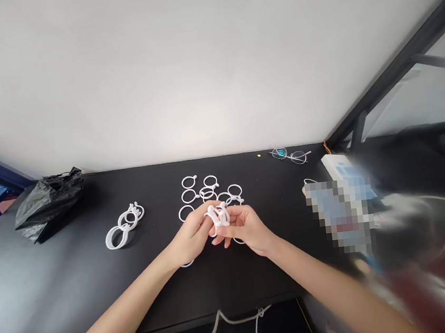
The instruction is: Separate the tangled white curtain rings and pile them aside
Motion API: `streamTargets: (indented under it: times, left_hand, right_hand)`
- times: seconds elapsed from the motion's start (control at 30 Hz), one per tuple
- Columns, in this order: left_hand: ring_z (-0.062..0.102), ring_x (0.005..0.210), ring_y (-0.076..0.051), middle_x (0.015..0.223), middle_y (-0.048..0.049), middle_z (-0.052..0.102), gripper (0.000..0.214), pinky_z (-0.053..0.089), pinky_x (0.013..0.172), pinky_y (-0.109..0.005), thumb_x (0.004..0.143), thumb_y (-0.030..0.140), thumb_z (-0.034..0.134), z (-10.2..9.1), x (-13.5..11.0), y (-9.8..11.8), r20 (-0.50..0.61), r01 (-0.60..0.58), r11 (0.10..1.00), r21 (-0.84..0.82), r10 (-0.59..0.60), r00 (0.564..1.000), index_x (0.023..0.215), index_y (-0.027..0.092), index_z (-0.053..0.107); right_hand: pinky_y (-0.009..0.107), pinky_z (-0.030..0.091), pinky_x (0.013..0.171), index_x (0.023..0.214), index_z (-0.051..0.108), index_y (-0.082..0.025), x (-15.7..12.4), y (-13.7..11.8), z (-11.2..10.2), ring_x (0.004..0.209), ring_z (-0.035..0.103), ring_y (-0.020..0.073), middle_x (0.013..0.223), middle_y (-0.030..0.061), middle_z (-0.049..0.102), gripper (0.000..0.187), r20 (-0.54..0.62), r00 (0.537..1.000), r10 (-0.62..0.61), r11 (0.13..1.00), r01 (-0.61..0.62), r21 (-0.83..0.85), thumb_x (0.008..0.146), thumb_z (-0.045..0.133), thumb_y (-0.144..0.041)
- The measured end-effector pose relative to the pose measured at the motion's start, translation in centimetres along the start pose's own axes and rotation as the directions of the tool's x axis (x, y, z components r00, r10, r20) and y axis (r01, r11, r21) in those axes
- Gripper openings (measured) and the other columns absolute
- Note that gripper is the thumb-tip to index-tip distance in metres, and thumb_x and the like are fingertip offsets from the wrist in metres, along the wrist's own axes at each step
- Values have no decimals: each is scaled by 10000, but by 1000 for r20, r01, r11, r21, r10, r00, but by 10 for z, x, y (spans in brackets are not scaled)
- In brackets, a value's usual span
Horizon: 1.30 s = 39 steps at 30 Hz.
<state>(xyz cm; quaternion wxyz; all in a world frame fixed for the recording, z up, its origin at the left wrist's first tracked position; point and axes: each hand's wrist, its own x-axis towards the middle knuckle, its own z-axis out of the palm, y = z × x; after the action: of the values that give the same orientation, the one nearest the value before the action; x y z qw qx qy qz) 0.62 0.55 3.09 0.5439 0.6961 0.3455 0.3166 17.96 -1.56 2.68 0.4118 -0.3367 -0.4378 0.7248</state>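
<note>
In the middle of the view, both hands meet around a small bunch of white plastic rings, each with a little round knob. My left hand is closed on the bunch from the left, some fingers hidden behind it. From the other side, my right hand pinches the same rings, thumb in front. Several loose white rings lie flat on the black table behind and beneath the hands, some overlapping. Off to the left, several more rings are grouped in stacks that lean against each other.
A crumpled black plastic bag sits at the table's left end. Eyeglasses lie near the wall. A white box and a blurred-out item are on the right. Pale cables hang below the front edge.
</note>
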Motion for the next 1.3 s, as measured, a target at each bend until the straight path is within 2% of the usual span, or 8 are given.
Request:
streamTargets:
  times: [0.23, 0.4, 0.6, 0.77, 1.0, 1.1, 1.23, 1.3]
  left_hand:
    - [595, 823, -161, 976, -52, 643, 330, 477, 779, -291, 1004, 256, 338, -1, -2, 3, 153, -43, 998, 38, 37, 988, 1252, 174, 538]
    - [616, 889, -176, 1026, -54, 646, 306, 485, 798, -293, 951, 211, 427, 2, -1, 3, 130, -138, 980, 147, 119, 984, 1225, 193, 564]
    - [630, 757, -164, 905, -35, 667, 323, 504, 716, -290, 930, 295, 505, 2, 1, -4, 49, -47, 989, 139, 41, 998, 1228, 174, 534]
    - [638, 850, -174, 1000, -43, 658, 263, 498, 741, -280, 909, 262, 505, 4, 1, -2, -26, -2, 986, 167, 6, 1000, 1155, 180, 550]
    - [517, 628, -107, 735, 30, 594, 133, 414, 578, -212, 790, 106, 482, 3, 3, -2, -18, 26, 971, 237, -22, 1000, 897, 177, 519]
    - [514, 576, -91, 688, 46, 578, 115, 406, 546, -197, 796, 92, 452, 2, 2, -3, -13, 39, 981, 190, -37, 999, 856, 183, 488]
    - [542, 478, -83, 682, 40, 618, 192, 432, 504, -200, 856, 123, 412, 3, 0, -4, 52, 47, 992, 119, -54, 997, 992, 175, 537]
    - [589, 533, -105, 731, 14, 656, 272, 477, 556, -225, 885, 154, 422, 2, 0, -5, 71, 11, 988, 154, -22, 997, 1122, 169, 555]
  right_hand:
    - [154, 452, 398, 800, 713, -97, 1, 1, -5, 501, 700, 145, 753, 88, 752, 351, 46, 991, 122, 992, -123, 17, 728, 788, -433]
    - [144, 441, 390, 707, 696, -87, 3, 6, -3, 503, 697, 146, 620, 62, 703, 462, 55, 989, 139, 990, -140, 21, 773, 715, -544]
    - [176, 506, 481, 849, 711, -106, 1, 4, 4, 650, 719, 167, 730, 50, 725, 344, 50, 995, 81, 996, -79, -34, 626, 868, -316]
    - [249, 567, 647, 867, 665, -139, 0, 12, 10, 696, 691, 141, 768, 1, 715, 408, -67, 998, -21, 997, 15, -81, 525, 886, -133]
    - [237, 519, 565, 781, 643, -146, -3, 14, 12, 650, 655, 138, 738, 0, 666, 184, -93, 991, -94, 961, 66, -270, 679, 789, -194]
    - [229, 513, 552, 815, 657, -144, -5, 15, 15, 679, 678, 154, 763, 16, 676, 150, -126, 984, -123, 939, 74, -337, 725, 752, -216]
    - [210, 494, 461, 815, 657, -123, -3, 14, 13, 578, 687, 160, 688, 27, 680, 233, -49, 999, -25, 976, 13, -219, 738, 766, -314]
    - [199, 480, 426, 787, 661, -107, -1, 11, 10, 545, 683, 157, 689, 49, 690, 306, 17, 1000, 20, 985, -17, -170, 749, 764, -393]
